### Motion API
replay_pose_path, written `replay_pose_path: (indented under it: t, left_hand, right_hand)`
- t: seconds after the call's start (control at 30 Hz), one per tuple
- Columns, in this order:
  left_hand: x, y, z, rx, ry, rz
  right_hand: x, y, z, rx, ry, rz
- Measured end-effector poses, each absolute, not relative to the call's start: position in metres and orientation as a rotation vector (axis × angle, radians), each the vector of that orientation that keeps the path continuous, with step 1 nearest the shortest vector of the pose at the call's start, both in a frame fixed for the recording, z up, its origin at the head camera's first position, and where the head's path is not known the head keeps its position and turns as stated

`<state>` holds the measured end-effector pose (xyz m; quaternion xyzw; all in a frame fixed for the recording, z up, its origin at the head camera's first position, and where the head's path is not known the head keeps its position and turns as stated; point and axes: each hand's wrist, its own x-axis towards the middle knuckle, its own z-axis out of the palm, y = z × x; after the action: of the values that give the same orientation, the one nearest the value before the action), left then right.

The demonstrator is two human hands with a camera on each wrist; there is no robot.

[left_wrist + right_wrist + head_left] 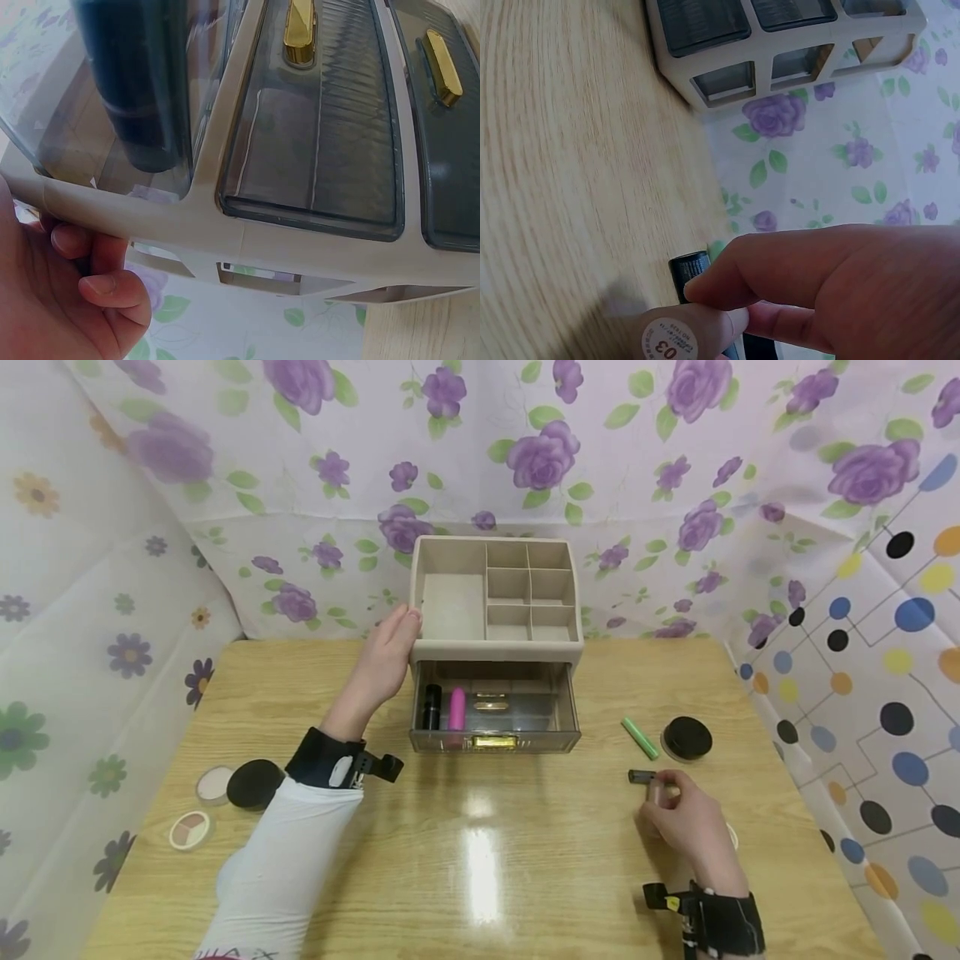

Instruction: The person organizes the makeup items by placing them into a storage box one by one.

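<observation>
A beige makeup organizer (497,650) stands at the back with its clear drawer (540,742) pulled out. Inside the drawer are a black tube (432,707) and a pink tube (457,709). My left hand (384,653) holds the organizer's left side near the upper rim; in the left wrist view its fingers (112,289) curl at the edge. At the right, my right hand (688,817) pinches a pinkish-beige cosmetic bottle (676,334) by its side, its round "03" label facing the camera. A dark cylinder (690,271) shows right beside that bottle.
Near the right hand lie a green tube (640,738) and a round black case (687,738). On the left are a black round lid (255,784), a white powder pan (214,784) and a three-colour palette (190,831). Patterned cloth (480,460) surrounds the wooden table (420,860).
</observation>
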<state>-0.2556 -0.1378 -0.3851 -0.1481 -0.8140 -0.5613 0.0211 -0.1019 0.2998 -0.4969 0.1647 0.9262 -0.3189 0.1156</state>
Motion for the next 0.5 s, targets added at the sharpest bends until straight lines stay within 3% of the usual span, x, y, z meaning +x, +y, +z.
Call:
replay_pose_path:
  t: [0.5]
  left_hand:
    - [-0.2565,-0.1379,-0.3850,-0.453,-2.520,-1.731]
  right_hand:
    - [-0.0984,0.3014,-0.4941,0.473,2.747,-0.894]
